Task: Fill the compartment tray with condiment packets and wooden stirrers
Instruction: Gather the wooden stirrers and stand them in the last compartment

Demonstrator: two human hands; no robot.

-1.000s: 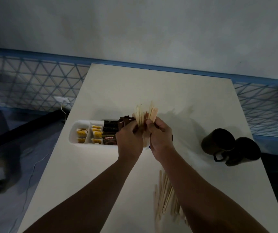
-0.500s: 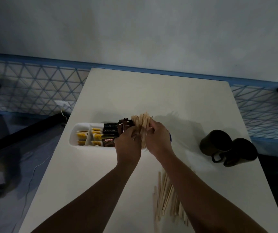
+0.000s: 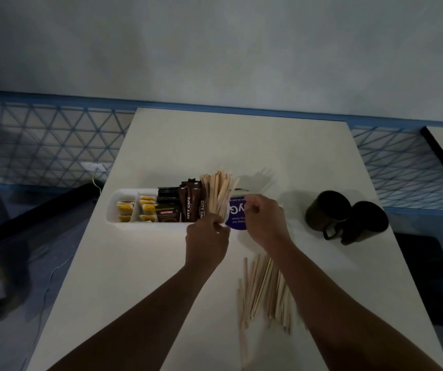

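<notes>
Left hand [image 3: 207, 236] grip pinches stirrer bundle [image 3: 217, 194] upright in tray [image 3: 113, 207], right hand [image 3: 264, 222] grip unclear beside purple packet [image 3: 236, 213], so best seat the ends squarely, then release gently.

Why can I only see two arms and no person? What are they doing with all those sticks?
The camera sits on the person's head and looks down, so you see only their arms. It is the only view. The left hand grips a bunch of wooden stirrers standing in a white compartment tray. The right hand curls by a blue packet; I cannot tell if it holds it. The tray also holds yellow packets, black Kopiko packets and brown City Cafe sticks. More loose stirrers lie on the white table, and two dark mugs stand to the right.
</notes>
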